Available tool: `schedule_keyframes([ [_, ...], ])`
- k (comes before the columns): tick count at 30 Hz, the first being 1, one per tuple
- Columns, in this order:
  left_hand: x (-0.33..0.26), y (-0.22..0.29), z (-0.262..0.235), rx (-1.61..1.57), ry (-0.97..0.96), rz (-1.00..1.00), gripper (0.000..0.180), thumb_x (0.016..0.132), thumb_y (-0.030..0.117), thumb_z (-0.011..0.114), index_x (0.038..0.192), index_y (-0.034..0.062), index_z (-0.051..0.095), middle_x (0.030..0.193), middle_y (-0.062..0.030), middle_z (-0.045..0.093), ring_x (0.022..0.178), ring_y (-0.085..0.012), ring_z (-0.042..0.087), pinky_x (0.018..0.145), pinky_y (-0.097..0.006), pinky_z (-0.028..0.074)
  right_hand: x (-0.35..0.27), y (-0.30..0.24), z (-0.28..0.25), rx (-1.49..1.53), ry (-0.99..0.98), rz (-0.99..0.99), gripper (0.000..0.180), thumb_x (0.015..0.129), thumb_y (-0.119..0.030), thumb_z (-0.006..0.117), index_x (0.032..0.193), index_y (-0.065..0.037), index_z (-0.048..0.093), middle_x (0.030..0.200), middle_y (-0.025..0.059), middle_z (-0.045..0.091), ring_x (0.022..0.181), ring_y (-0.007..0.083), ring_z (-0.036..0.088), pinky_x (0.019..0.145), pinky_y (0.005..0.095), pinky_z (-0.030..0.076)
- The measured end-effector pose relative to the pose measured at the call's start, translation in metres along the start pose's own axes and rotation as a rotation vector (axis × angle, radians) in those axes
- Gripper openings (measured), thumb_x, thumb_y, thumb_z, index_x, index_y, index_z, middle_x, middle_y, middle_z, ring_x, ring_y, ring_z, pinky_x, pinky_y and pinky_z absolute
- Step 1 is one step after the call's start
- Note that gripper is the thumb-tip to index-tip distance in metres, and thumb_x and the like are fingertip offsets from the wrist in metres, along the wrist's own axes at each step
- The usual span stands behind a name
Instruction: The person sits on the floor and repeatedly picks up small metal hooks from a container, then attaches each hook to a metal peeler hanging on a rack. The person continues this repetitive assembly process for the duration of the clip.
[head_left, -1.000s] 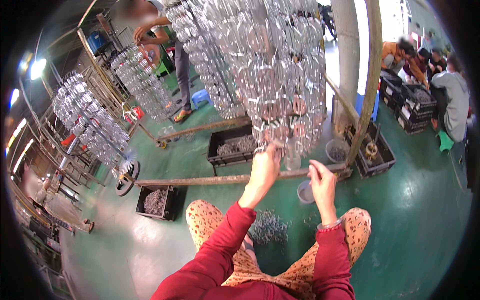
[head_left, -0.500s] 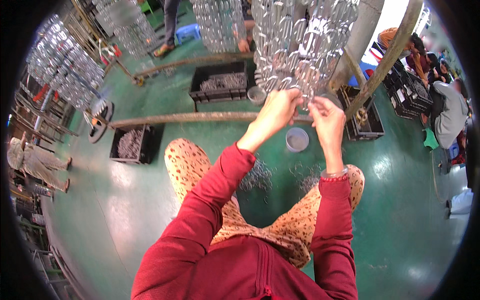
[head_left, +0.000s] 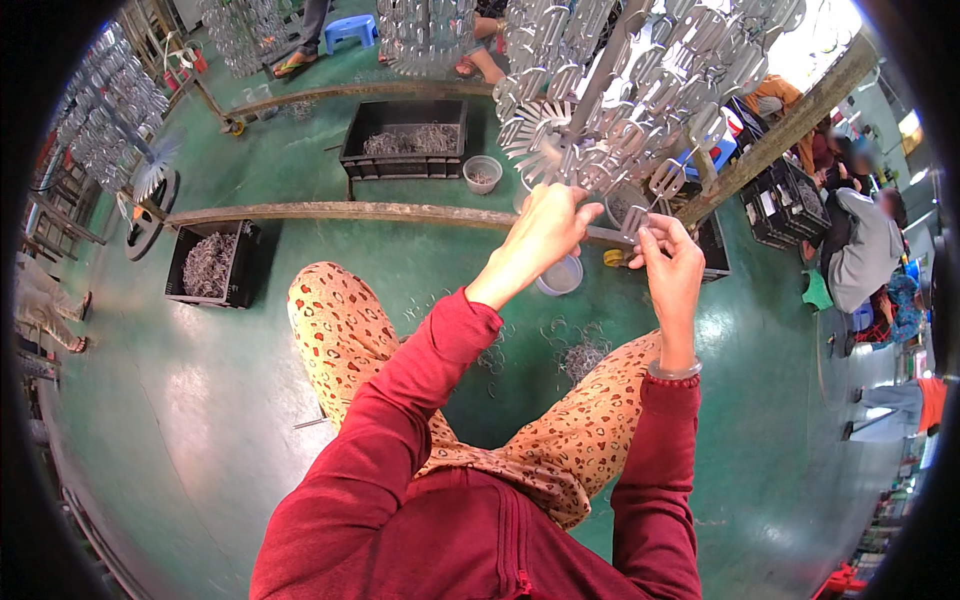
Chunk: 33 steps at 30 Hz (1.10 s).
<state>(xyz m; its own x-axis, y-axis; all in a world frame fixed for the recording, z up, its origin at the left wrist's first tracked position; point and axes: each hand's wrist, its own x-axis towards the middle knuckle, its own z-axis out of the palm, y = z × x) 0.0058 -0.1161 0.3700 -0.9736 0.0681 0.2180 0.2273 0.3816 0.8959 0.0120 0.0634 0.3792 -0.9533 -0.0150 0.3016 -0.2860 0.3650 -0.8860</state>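
Observation:
Directly before me hangs a dense cluster of shiny, loop-shaped metal pieces (head_left: 670, 60) around a slanting pole. My left hand (head_left: 540, 230) is just below the cluster, its fingers curled in; whatever they may hold is hidden. To its right, my right hand (head_left: 672, 262) pinches a shiny looped metal piece (head_left: 635, 222) between thumb and fingers. That piece sits at the lower end of the hanging ones; whether it is linked to them is not clear. Beneath my hands stands a pale round tub (head_left: 562, 275). Small wire pieces (head_left: 583, 358) lie heaped on the floor between my knees.
A wooden bar (head_left: 350, 211) crosses in front of me. Black crates of small metal parts stand beyond it (head_left: 405, 150) and at left (head_left: 212, 262). A slanting post (head_left: 790, 125) rises at right. More hanging clusters (head_left: 430, 35) and several people are around.
My view has turned, shifting most surroundings leftward. The hanging cluster now tilts and has spread open. My hands have moved farther apart, the right one drawing lower with the metal piece.

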Motion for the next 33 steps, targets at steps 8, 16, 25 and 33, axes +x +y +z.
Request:
schedule_keyframes([
  [8,0.010,-0.009,0.016,0.011,0.210,0.076,0.026,0.085,0.022,0.062,0.086,-0.0037,0.066,0.050,-0.0130,0.058,0.045,-0.0210,0.061,0.052,-0.035,0.048,0.005,0.001,0.006,-0.123,0.062,-0.015,0.016,0.082,-0.007,0.062,0.092,0.005,0.062,0.076,0.0095,0.063,0.060,0.0090,0.060,0.048,0.0235,0.052],
  [16,0.013,-0.033,0.003,0.268,0.457,0.221,0.020,0.085,0.019,0.061,0.084,-0.0005,0.067,0.053,-0.0159,0.058,0.047,-0.0256,0.061,0.049,-0.035,0.047,0.023,-0.002,0.036,-0.107,0.033,-0.025,0.019,0.081,-0.007,0.063,0.094,0.007,0.064,0.074,0.0123,0.067,0.058,0.0118,0.063,0.047,0.0242,0.052],
  [25,0.020,-0.050,-0.002,0.117,0.429,0.139,0.024,0.086,0.022,0.061,0.082,-0.0010,0.067,0.053,-0.0134,0.060,0.047,-0.0206,0.062,0.049,-0.033,0.048,0.038,-0.006,0.066,-0.205,0.074,-0.036,0.024,0.082,-0.012,0.064,0.098,0.006,0.065,0.073,0.0128,0.068,0.052,0.0118,0.062,0.042,0.0240,0.047],
  [33,0.024,-0.067,-0.009,0.011,0.366,0.196,0.020,0.084,0.021,0.064,0.087,0.0021,0.070,0.059,-0.0092,0.064,0.047,-0.0153,0.062,0.048,-0.029,0.048,0.047,-0.006,0.069,-0.392,0.059,-0.059,0.027,0.081,-0.016,0.062,0.097,0.005,0.066,0.062,0.0117,0.065,0.049,0.0125,0.061,0.049,0.0262,0.046],
])
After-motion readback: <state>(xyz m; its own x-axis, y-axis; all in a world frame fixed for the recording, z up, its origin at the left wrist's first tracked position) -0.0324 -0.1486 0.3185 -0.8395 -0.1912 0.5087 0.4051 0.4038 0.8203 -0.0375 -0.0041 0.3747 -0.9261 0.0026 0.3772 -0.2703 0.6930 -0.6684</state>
